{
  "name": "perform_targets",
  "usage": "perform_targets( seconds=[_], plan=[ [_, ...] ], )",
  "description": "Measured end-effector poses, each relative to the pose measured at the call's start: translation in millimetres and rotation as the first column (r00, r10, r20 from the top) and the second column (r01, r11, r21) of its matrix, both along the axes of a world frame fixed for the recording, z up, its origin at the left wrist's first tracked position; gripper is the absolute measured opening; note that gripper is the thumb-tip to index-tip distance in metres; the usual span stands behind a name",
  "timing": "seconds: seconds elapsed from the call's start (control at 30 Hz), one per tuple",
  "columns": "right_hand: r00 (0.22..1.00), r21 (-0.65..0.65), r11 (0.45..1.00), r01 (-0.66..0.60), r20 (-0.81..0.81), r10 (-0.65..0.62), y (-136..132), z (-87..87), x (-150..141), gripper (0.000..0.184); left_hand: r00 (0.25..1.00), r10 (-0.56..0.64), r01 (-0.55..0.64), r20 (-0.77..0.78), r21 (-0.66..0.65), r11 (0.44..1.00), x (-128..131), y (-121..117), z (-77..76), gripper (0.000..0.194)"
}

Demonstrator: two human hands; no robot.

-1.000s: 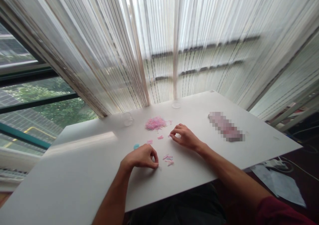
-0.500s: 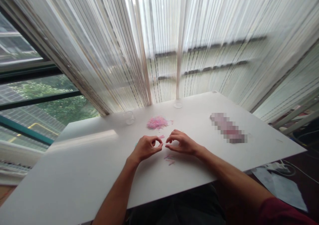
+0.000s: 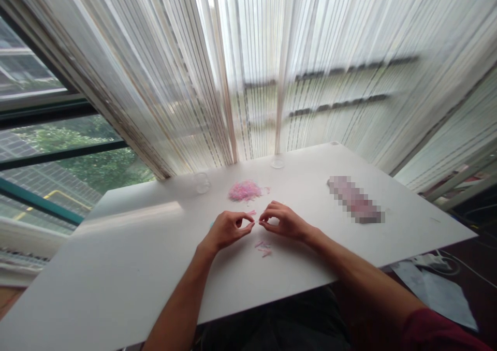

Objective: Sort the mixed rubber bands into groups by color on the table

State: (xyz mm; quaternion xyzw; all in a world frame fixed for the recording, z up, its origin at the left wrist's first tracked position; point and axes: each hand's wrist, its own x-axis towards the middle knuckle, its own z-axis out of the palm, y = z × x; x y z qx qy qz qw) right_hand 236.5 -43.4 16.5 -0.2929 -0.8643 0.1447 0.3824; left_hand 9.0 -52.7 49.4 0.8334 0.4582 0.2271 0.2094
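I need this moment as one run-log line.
left hand: pinching | right hand: pinching, close to left | between them: tiny pale piece | nearer: loose strips | beyond: pink pile

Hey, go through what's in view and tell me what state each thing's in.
Left hand: pinched, pale sliver at fingertips
Right hand: pinched at the same sliver
Pink pile: loosely heaped
Small strips: scattered flat
Clear container: see-through; open or closed, can't tell
Round clear piece: lying flat
Curtain: hanging, spread wide
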Motion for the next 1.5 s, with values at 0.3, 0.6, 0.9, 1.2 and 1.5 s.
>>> perform_targets(
  seconds=[0.3,0.6,0.9,1.2,1.5],
  plan=[
    [1.000,0.056,0.998,0.015,-0.007,-0.014,2.3,-3.9,-1.5,0.007,1.000,0.010,-0.011,0.021,0.041,0.999,-5.0,3.2,-4.8,0.020],
    [0.999,0.037,0.999,0.030,-0.024,-0.029,2.3,-2.3,0.4,0.010,0.990,0.140,-0.141,-0.015,-0.063,0.988,-35.8,10.9,11.1,0.037],
    [0.999,0.001,0.999,0.038,-0.008,-0.038,1.8,-0.8,1.7,0.010,0.954,0.270,-0.296,-0.128,-0.282,0.913,-87.5,22.3,21.2,0.049],
    [0.999,-0.004,0.999,0.038,-0.020,-0.038,2.7,-3.0,2.5,0.009,0.972,0.209,-0.232,-0.103,-0.344,0.910,-80.0,22.4,18.0,0.049],
    [0.995,-0.007,0.996,0.092,-0.026,-0.092,1.9,1.3,4.9,0.010,0.984,0.164,-0.179,-0.074,-0.362,0.915,-65.9,20.3,17.6,0.051]
  ],
)
